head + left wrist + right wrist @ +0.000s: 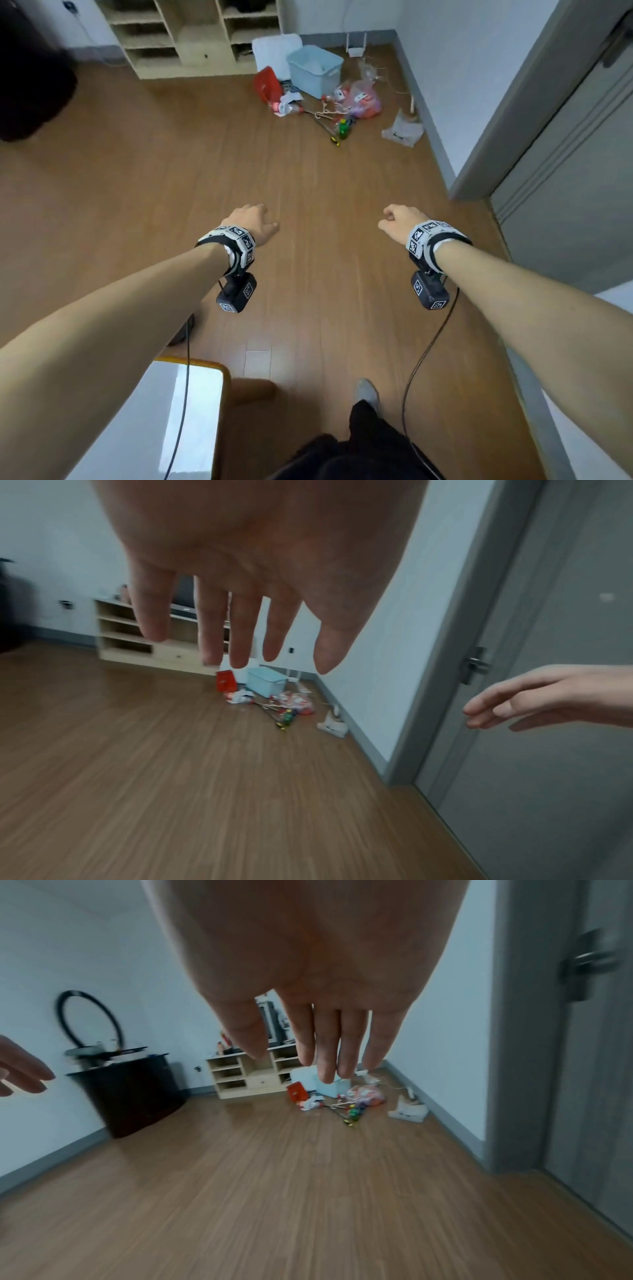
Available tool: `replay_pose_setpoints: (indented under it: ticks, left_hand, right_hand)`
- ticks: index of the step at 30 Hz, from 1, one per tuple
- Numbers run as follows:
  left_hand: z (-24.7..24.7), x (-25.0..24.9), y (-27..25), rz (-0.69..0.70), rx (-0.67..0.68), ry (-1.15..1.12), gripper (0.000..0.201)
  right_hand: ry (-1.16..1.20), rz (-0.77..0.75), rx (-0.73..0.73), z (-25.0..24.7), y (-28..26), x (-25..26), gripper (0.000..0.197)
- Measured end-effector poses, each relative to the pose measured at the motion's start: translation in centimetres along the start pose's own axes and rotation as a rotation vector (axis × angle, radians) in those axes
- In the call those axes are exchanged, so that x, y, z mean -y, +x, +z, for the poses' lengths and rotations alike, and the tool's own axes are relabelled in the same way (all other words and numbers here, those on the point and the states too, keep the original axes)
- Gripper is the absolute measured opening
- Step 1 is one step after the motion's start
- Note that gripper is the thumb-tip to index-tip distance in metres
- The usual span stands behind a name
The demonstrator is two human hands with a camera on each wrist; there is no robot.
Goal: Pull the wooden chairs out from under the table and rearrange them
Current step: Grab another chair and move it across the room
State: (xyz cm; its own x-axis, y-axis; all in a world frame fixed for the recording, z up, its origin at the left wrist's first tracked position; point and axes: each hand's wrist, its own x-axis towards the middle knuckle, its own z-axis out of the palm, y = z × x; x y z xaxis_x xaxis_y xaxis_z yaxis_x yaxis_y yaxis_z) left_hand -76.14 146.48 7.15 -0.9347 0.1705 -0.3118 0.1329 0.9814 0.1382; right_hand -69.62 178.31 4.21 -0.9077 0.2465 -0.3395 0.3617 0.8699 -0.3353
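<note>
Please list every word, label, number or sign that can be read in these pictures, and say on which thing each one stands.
No text can be read.
Wrist bands: black-and-white square code patterns only, no letters.
Red packet on the floor: any print is too blurred.
Pink plastic bag: white labels, too small to read.
Grey door: no sign or number shows.

A brown wood floor [205, 178] meets pale walls [85, 947]. A light shelf unit [191, 34] stands against the far wall beside a dark cabinet [130, 1096]; 1 grey door [565, 669], apparently closed, is on the right.
</note>
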Motion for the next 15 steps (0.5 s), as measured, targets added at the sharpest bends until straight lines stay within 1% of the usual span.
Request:
replay_pose_setpoints:
  ticks: [4,9,12,15]
  left_hand:
    - [-1.5,5.7,3.2,-0.172,-0.011,-0.062,0.060]
    - [-3.2,13.9,7.3,-0.354,-0.020,-0.132,0.061]
    - [-4.0,19.4,11.1,-0.431,-0.029,-0.166,0.061]
    - [-5.4,25.4,15.8,-0.499,-0.053,-0.209,0.060]
  right_hand:
    - [-0.049,-0.172,0.077,-0.3,8.4,7.8,0.052]
    - [-0.119,-0.351,0.163,1.7,17.1,19.2,0.051]
    - [-0.173,-0.439,0.204,3.7,22.6,26.4,0.051]
    - [-0.217,-0.490,0.247,5.8,28.2,34.2,0.052]
